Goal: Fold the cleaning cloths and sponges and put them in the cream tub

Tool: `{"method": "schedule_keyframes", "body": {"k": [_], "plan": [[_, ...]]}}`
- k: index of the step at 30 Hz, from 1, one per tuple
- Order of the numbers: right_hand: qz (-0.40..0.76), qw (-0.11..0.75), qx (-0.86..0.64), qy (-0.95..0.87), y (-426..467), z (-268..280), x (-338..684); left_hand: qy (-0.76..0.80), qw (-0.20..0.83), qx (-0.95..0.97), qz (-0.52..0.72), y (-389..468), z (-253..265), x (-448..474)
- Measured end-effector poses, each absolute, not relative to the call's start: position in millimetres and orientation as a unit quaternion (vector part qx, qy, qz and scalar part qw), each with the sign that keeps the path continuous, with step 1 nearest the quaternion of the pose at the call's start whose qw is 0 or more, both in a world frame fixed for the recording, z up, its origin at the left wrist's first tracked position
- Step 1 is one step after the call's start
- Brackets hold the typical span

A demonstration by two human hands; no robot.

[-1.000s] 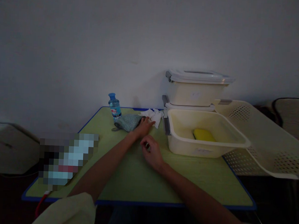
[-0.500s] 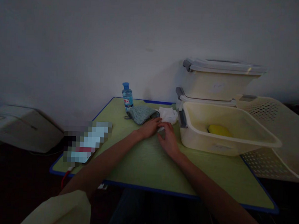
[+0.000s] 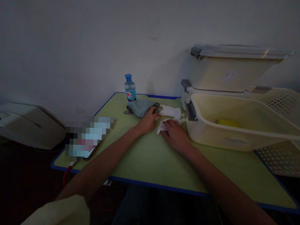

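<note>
Two bare forearms, pale yellowish short sleeve at left shoulder, no rings visible

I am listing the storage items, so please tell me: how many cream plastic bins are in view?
3. One open bin stands on the table's right side, holding a yellow thing. Two lidded bins are stacked behind it: lower, mostly hidden, and upper. More may be hidden.
</note>
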State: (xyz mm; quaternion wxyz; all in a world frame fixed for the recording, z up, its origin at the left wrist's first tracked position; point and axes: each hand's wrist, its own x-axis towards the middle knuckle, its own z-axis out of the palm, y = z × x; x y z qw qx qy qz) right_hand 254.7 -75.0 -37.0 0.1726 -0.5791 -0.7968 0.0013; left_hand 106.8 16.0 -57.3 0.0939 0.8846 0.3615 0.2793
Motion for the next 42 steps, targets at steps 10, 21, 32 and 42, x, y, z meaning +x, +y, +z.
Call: {"method": "schedule_keyframes", "body": {"k": [10, 21, 32, 42], "plan": [[0.083, 0.244, -0.484, -0.836, -80.0, -41.8, 248.1, 0.434, 0.083, 0.834, 0.331, 9.8, -51.7, 101.8], [0.044, 0.307, -0.517, -0.798, -79.6, -35.9, 248.1, 0.339, 0.27, 0.835, 0.338, 24.1, -62.0, 103.4], [0.075, 0.388, -0.557, -0.731, -83.3, -31.4, 244.0, 0.256, 0.466, 0.765, 0.364, 25.3, -54.0, 107.7], [0.062, 0.494, -0.54, -0.679, -87.2, -28.2, 244.4, 0.168, 0.301, 0.878, 0.332, -23.0, -30.7, 100.1]]}}
